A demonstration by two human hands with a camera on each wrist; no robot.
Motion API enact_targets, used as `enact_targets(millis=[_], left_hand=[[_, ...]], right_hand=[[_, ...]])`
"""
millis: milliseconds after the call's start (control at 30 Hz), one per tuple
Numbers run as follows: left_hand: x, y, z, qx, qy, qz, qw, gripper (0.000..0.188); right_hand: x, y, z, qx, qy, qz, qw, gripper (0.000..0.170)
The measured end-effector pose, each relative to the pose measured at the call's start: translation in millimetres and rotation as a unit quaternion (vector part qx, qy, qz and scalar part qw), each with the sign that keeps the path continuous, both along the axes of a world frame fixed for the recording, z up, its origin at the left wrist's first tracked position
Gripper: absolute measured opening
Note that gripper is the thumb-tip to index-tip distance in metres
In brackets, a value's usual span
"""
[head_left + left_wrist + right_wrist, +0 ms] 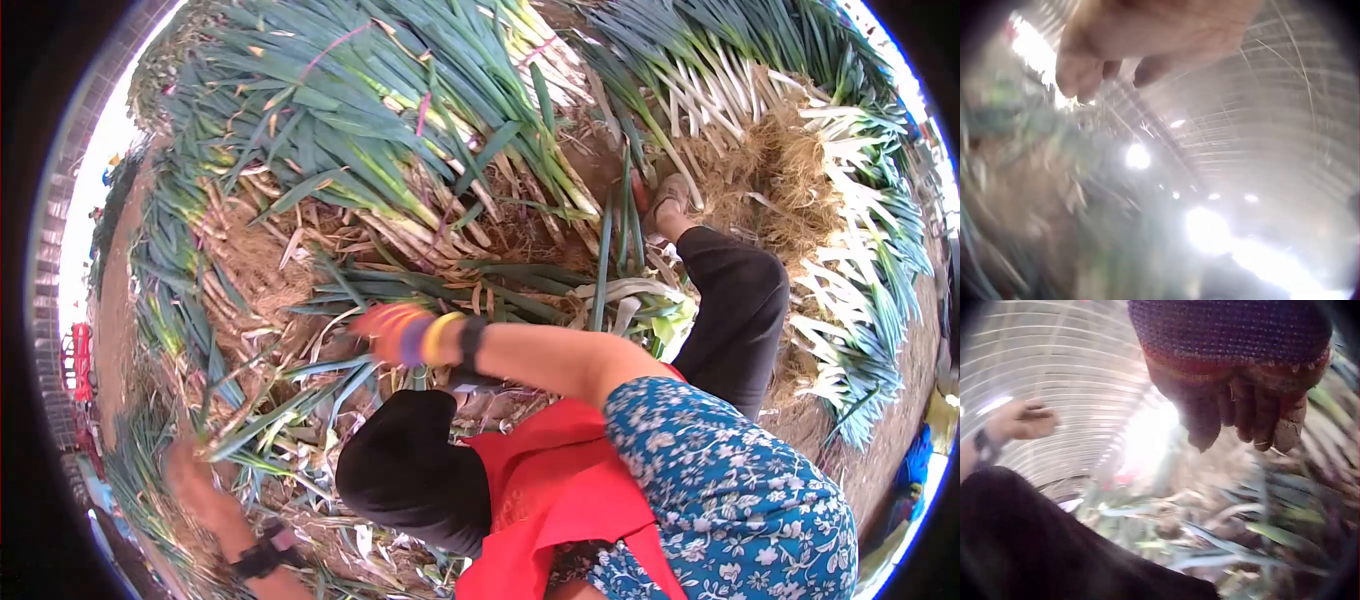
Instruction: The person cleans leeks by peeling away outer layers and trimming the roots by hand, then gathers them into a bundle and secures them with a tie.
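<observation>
My left hand [195, 485], bare and blurred, is raised over the leaves at the lower left, with a black strap at its wrist. In the left wrist view its fingers [1079, 78] hang loosely bent and hold nothing. My right hand [395, 335] wears a striped knit glove [1229, 334] and reaches across in front of my knee. Its fingers [1263, 425] hang down loosely, with nothing seen between them. Below it lie loose green onions [540, 300] and scattered leaves. The right wrist view also catches my left hand [1029, 422], fingers loosely curled.
A large pile of green onions [350, 140] fills the ground ahead. More onions with white stems [720, 100] and matted roots [790, 170] curve round on the right. My bent leg [735, 300] and shoe [672, 195] stand between them. A ribbed curved roof [1272, 137] arches overhead.
</observation>
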State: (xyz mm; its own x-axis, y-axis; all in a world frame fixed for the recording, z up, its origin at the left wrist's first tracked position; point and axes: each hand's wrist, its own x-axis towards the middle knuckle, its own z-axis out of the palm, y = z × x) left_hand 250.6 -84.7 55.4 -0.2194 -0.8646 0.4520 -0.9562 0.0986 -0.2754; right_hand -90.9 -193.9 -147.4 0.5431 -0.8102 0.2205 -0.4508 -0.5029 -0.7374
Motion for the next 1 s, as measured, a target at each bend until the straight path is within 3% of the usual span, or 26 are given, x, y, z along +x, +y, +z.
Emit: enact_targets(millis=[33,67,100,133,167,200,267,333,400,467,533,567,633,667,700,733,767,800,833,867,933,1000], left_hand=[[-55.5,-21.2,-24.2,0.106,0.209,-0.042,0.971,0.024],[-126.4,-42.0,-43.8,0.207,0.405,-0.078,0.887,0.02],[-202.6,-49.8,-53.4,0.224,0.615,0.0,0.756,0.018],[-238.9,-65.4,-63.0,0.314,0.736,0.014,0.6,0.021],[-282.2,-72.1,-65.8,0.359,0.766,-0.002,0.533,0.021],[-311.9,-77.1,-73.8,0.394,0.773,-0.036,0.496,0.021],[-350.7,-85.4,-78.8,0.49,0.761,-0.02,0.425,0.021],[-367.2,-89.7,-107.8,0.498,0.766,0.025,0.405,0.019],[-377.2,-95.1,-132.0,0.505,0.778,0.088,0.364,0.017],[-396.0,-101.6,-133.1,0.515,0.752,0.113,0.397,0.018],[-408.0,-108.3,-136.0,0.536,0.758,0.108,0.357,0.021],[-414.4,-110.1,-136.2,0.542,0.75,0.104,0.365,0.022],[-425.5,-112.0,-141.1,0.54,0.75,0.106,0.366,0.022],[-428.2,-112.5,-143.3,0.538,0.754,0.109,0.362,0.022],[-431.1,-113.5,-144.1,0.542,0.746,0.112,0.37,0.021],[-434.1,-114.4,-144.4,0.538,0.748,0.109,0.373,0.021],[-436.6,-115.3,-145.1,0.534,0.743,0.103,0.389,0.021],[-438.0,-114.7,-147.1,0.531,0.738,0.096,0.406,0.02],[-437.7,-114.3,-155.7,0.501,0.759,0.076,0.408,0.019],[-435.6,-114.9,-158.9,0.477,0.762,0.046,0.435,0.019],[-433.2,-113.8,-162.1,0.402,0.779,0.024,0.48,0.021],[-432.3,-109.4,-154.7,0.356,0.79,-0.015,0.499,0.025]], right_hand=[[-38.8,-15.5,-61.8,0.108,0.04,-0.028,0.993,0.035],[-80.3,-14.0,-78.1,0.145,0.105,-0.148,0.973,0.037],[-122.0,-26.8,-121.8,0.198,0.113,-0.184,0.956,0.037],[-162.0,-27.9,-123.5,0.234,0.146,-0.26,0.925,0.034],[-199.5,-38.0,-147.9,0.229,0.215,-0.266,0.911,0.032],[-235.9,-42.1,-170.0,0.267,0.126,-0.353,0.888,0.032],[-292.7,-49.6,-183.6,0.209,0.123,-0.425,0.872,0.037],[-332.2,-64.1,-200.2,0.153,0.171,-0.43,0.873,0.048],[-350.7,-75.1,-208.4,0.193,0.162,-0.437,0.864,0.061],[-362.6,-89.1,-253.8,0.272,0.223,-0.427,0.833,0.076],[-353.8,-92.9,-253.3,0.21,0.268,-0.463,0.818,0.064],[-356.9,-94.9,-261.5,0.211,0.263,-0.463,0.82,0.064],[-364.9,-99.7,-257.6,0.251,0.308,-0.25,0.883,0.044],[-351.7,-91.8,-255.4,0.24,0.224,-0.335,0.883,0.034],[-341.3,-86.1,-235.5,0.277,0.195,-0.319,0.885,0.033],[-331.2,-66.1,-211.2,0.202,0.113,-0.272,0.934,0.037],[-315.3,-50.7,-181.4,0.245,0.027,-0.251,0.936,0.035],[-300.0,-35.6,-184.5,0.271,-0.152,-0.215,0.926,0.031],[-287.1,-25.5,-137.2,0.436,-0.323,-0.148,0.827,0.026],[-281.4,-17.2,-86.7,0.468,-0.405,-0.119,0.776,0.022],[-269.6,0.1,-45.4,0.509,-0.452,-0.119,0.723,0.018],[-256.0,15.7,-19.3,0.477,-0.45,-0.112,0.747,0.018]])
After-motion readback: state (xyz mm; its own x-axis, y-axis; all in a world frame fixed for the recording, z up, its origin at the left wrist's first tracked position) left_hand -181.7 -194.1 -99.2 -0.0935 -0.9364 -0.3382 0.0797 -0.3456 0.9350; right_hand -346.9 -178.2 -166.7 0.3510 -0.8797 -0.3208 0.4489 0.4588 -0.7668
